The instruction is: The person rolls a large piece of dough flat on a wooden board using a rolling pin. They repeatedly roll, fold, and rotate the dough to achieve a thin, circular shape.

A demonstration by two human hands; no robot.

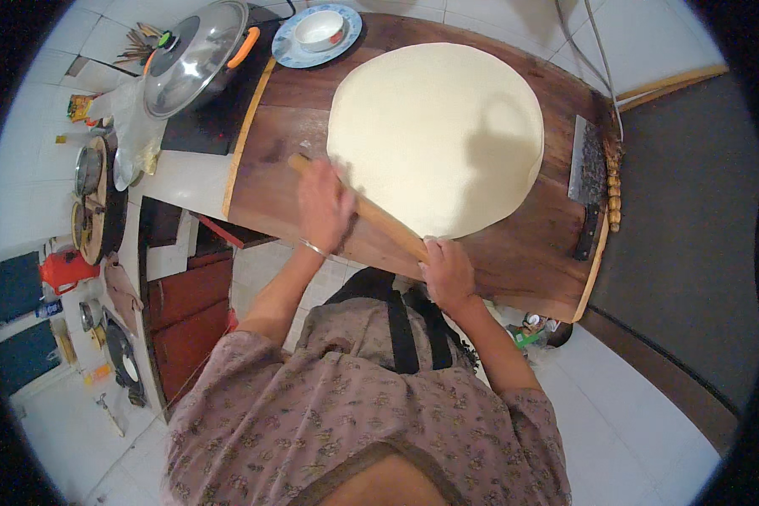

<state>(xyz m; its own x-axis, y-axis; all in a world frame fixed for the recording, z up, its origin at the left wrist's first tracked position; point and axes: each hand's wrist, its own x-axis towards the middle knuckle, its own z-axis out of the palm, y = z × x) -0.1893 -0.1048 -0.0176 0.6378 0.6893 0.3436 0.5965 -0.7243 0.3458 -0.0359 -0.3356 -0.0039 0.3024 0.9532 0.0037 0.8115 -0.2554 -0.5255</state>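
A large round sheet of rolled dough [411, 120] lies flat on a brown wooden board [278, 190]. Across its near left edge runs a wooden rolling pin [386, 218], slanting from upper left to lower right. My left hand [327, 205], slightly blurred, wraps the pin close to its far left end. Around the other end closes my right hand [448, 271], at the dough's near edge. The shadow of my head and arm falls on the dough's right side.
A cleaver [585, 171] rests at the board's right edge. Behind on the left are a blue-rimmed plate [283, 47] bearing a white bowl [319, 31], and a lidded wok [196, 63] on a black cooktop [196, 136]. A dark panel [677, 209] stands to the right.
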